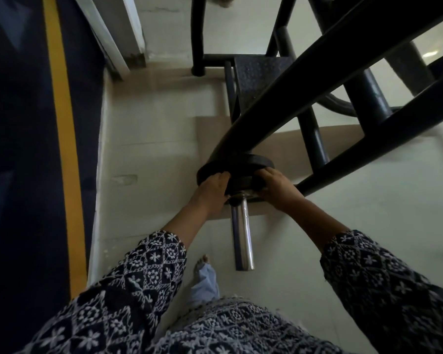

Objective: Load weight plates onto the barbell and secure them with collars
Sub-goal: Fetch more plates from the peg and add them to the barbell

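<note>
A black round weight plate (242, 182) sits on the chrome barbell sleeve (241, 238), which points toward me. My left hand (211, 194) grips the plate's left edge and my right hand (278, 190) grips its right edge. Behind it a second black plate (251, 160) shows on the same sleeve, close against the rack. The bare sleeve end sticks out well past the plates. No collar is visible.
Thick black rack tubes (304, 80) cross above the plates and slope up to the right. A dark floor mat with a yellow stripe (64, 149) runs along the left. My foot (205, 274) stands on the pale tile floor (149, 154) below the sleeve end.
</note>
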